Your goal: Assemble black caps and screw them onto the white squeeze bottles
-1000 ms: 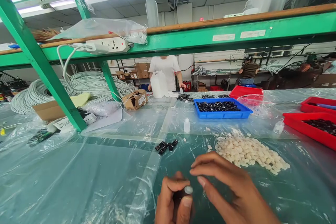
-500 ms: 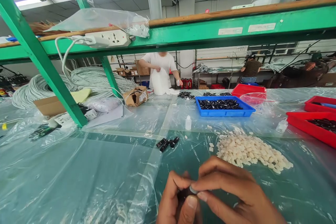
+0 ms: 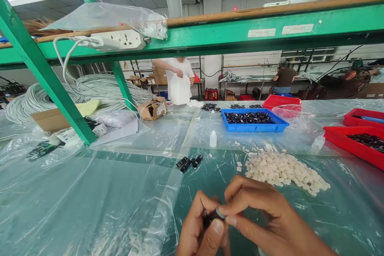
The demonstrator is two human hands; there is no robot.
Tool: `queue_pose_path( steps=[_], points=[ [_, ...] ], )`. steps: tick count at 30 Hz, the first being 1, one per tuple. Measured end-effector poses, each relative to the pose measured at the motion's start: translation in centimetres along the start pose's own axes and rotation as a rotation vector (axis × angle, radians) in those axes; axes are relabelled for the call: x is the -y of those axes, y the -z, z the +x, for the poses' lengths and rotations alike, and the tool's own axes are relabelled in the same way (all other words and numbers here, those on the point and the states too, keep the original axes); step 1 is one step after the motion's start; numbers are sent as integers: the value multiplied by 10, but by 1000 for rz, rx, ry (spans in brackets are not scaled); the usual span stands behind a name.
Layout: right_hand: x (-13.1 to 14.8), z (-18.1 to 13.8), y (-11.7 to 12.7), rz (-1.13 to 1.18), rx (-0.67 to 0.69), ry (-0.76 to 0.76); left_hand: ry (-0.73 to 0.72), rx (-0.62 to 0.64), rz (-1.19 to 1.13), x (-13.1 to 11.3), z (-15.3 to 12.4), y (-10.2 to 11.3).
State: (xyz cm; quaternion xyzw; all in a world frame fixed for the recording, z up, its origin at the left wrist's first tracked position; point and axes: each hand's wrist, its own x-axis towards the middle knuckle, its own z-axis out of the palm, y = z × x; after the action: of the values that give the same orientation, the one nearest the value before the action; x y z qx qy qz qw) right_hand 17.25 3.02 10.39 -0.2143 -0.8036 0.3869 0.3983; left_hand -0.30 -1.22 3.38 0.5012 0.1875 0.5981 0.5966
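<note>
Black part (image 3: 210,220) with small whitish cap (image 3: 221,213)

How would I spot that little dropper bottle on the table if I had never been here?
Start at the blue tray of black parts in the middle of the plastic-covered table. Look just left of its near-left corner: the small bottle stands upright there, alone on the clear sheet. It is whitish and capped, unlike the flat black clips nearer the hands and the loose white pile to its right.
</note>
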Motion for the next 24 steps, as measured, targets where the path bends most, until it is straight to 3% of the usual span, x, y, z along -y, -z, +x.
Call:
queue_pose_path(
  steps=[3,7,12,24],
  points=[
    [-2,-2,2,76,52,-83,-2,15,-11,-2,1,0],
    [-4,1,3,533,112,-303,-4,38,-36,-5,3,1],
    [-11,3,-3,947,55,-401,-11,62,-82,-5,6,2],
    [-14,2,-4,927,57,-405,4,64,-126,-5,4,0]
  ],
)
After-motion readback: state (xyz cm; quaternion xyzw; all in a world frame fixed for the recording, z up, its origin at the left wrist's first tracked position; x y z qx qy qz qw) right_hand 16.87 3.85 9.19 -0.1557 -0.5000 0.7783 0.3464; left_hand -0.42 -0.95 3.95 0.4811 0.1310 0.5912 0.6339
